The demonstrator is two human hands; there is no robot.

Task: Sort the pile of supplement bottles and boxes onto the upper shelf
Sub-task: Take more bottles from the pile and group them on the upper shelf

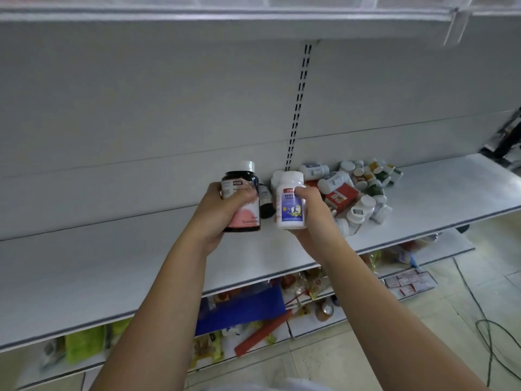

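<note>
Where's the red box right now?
Head view, right of centre: the red box lies in the pile, just right of the right hand.

This is the only view, from the wide-angle camera on your head. It faces forward and down along your forearms. Your left hand (222, 214) and right hand (313, 214) sit mid-frame, close enough that the labels on the dark bottle (248, 218) and white bottle (290, 210) in your fingers show, though blurred. Beyond your fingertips are the middle shelf (112, 263) and back panel (141, 108). Above your fingers is the upper shelf (225, 16) edge. Below them, nearer you, is the floor (451, 306).
</note>
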